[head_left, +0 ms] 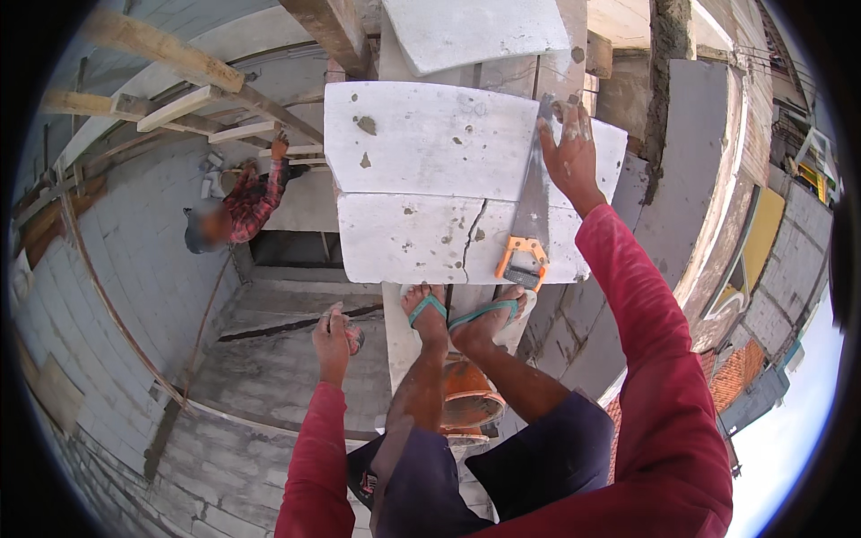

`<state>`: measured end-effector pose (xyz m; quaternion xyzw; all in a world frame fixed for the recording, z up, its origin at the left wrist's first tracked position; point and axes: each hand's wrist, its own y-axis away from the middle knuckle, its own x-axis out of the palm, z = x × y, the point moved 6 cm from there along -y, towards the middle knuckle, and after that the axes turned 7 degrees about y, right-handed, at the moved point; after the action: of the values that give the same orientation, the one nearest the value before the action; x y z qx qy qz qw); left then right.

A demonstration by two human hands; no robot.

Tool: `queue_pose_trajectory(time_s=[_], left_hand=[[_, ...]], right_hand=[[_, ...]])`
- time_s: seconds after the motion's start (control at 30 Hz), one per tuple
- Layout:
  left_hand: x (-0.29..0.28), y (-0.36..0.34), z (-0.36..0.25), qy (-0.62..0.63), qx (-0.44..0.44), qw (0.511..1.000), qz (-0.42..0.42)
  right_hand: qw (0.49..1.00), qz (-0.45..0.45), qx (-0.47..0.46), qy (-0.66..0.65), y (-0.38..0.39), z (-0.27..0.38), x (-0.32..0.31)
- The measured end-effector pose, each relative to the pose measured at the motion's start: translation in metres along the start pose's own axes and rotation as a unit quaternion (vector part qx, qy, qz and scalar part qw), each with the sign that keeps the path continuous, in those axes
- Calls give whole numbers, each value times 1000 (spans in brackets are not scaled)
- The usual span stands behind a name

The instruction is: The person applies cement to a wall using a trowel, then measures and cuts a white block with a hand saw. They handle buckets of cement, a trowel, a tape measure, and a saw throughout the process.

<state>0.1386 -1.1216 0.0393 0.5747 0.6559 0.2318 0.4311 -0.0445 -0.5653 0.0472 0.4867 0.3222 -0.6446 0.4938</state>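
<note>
Stretches the right hand (574,157) over the upper white slab (421,143), right of centre toward the top of the frame, with fingers extended and loosely spread, clasping nothing, close to the narrow end of the saw (534,197). Cannot tell whether the fingertips press on the blade or only lie beside it. Holds the left hand (332,345) apart from the slabs, left of centre and below mid-height, with fingers bent; cannot tell whether they close around anything, given a blurred reddish patch (356,339) beside them.

Has the saw lying across both slabs, right of centre, blade toward the top of the frame, with the orange handle (522,260) on the lower white slab (395,242), near its bottom edge. Shows a jagged dark crack (473,233) through the lower slab, left of the handle, and grey smears (366,125) on both slabs.

Plants both feet in green flip-flops (426,308) just below the slabs, with an orange bucket (471,386) visible between the legs (420,381).

Includes another white slab (480,31) at the top, a co-worker (266,193) at left near wooden beams (170,56), and orange roof tiles (740,372) at lower right.
</note>
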Motion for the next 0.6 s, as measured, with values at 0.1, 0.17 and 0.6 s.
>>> queue_pose_trajectory(time_s=[0.1, 0.17, 0.6], left_hand=[[41, -33, -39, 41, 0, 999, 10], [55, -50, -51, 26, -6, 1000, 10], [112, -155, -58, -197, -145, 934, 262]], right_hand=[[983, 89, 158, 3, 159, -31, 7], [953, 147, 264, 25, 223, -36, 14], [920, 178, 340, -81, 300, -104, 80]])
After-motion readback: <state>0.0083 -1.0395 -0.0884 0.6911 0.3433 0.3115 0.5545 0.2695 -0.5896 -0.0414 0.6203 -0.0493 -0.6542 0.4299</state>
